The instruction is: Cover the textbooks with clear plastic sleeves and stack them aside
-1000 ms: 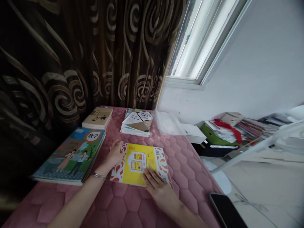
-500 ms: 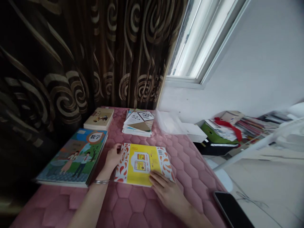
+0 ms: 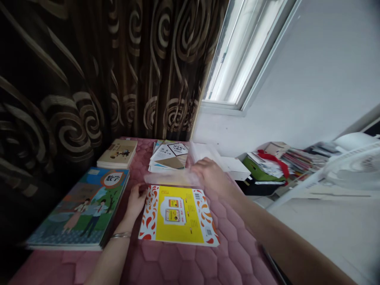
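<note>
A yellow book [image 3: 175,215] with red-and-white patterned edges lies on the pink quilted surface in front of me. At its upper left corner is my left hand [image 3: 137,202], fingers bent around the edge. My right hand [image 3: 209,172] is beyond the book's upper right corner, its fingers closed on a clear plastic sheet [image 3: 172,178]. The sheet is blurred and stretches leftward along the book's far edge; I cannot tell whether it is attached to the book. More clear plastic [image 3: 204,152] lies behind my right hand.
To the left lie a stack of blue-green textbooks [image 3: 86,209] and a smaller tan stack [image 3: 117,154]. Several workbooks [image 3: 169,156] lie at the back, near a white box [image 3: 237,168]. A phone [image 3: 271,263] is at the right edge, partly behind my forearm. A white fan [image 3: 350,158] stands at right.
My right hand has left the book's lower right part and moved up and away to its far edge, where it now grips clear plastic. My left hand stays at the upper left corner.
</note>
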The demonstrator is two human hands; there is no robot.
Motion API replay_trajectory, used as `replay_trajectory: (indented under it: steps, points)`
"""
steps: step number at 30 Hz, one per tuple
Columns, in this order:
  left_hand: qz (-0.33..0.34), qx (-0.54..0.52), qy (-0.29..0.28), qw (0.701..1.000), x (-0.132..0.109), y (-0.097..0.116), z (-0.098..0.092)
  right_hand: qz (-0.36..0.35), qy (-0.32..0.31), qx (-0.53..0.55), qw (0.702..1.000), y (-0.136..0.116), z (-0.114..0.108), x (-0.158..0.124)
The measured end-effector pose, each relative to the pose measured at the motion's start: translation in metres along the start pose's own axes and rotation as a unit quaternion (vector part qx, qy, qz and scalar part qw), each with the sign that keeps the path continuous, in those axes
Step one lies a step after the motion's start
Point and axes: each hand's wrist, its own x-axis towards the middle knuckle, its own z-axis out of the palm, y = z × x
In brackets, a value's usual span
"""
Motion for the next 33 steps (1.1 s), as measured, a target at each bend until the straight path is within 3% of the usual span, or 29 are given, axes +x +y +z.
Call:
replay_trajectory:
  steps: [2,7,13,18,22,25,29,31,33]
  points:
    - [0.011,0.024,-0.026,0.999,-0.004,0.005,0.001,0.036,0.012,-0.033,0.999,0.01,0.0,0.033]
    - [0.079,0.107,-0.109,0.985,-0.009,0.017,0.001,0.164,-0.044,-0.059,0.984,0.028,0.024,0.087]
    - [0.083,0.141,-0.125,0.979,-0.009,0.02,0.001,0.248,-0.065,-0.033,0.966,0.036,0.067,0.115]
    - [0.082,0.16,-0.124,0.976,-0.011,0.019,0.002,0.264,-0.079,0.009,0.961,0.037,0.098,0.121]
    - [0.073,0.17,-0.117,0.976,-0.012,0.019,0.002,0.235,-0.074,0.054,0.968,0.033,0.109,0.113]
    - [0.073,0.17,-0.117,0.976,-0.012,0.019,0.002,0.209,-0.06,0.089,0.972,0.024,0.106,0.095]
    - [0.08,0.163,-0.123,0.976,-0.009,0.017,0.002,0.126,-0.051,0.207,0.969,-0.002,0.086,0.042]
    - [0.086,0.158,-0.13,0.975,-0.007,0.015,0.001,0.046,-0.094,0.293,0.95,-0.021,0.074,0.007]
    - [0.09,0.156,-0.132,0.975,-0.006,0.014,0.001,-0.024,-0.14,0.305,0.942,-0.039,0.067,-0.028]
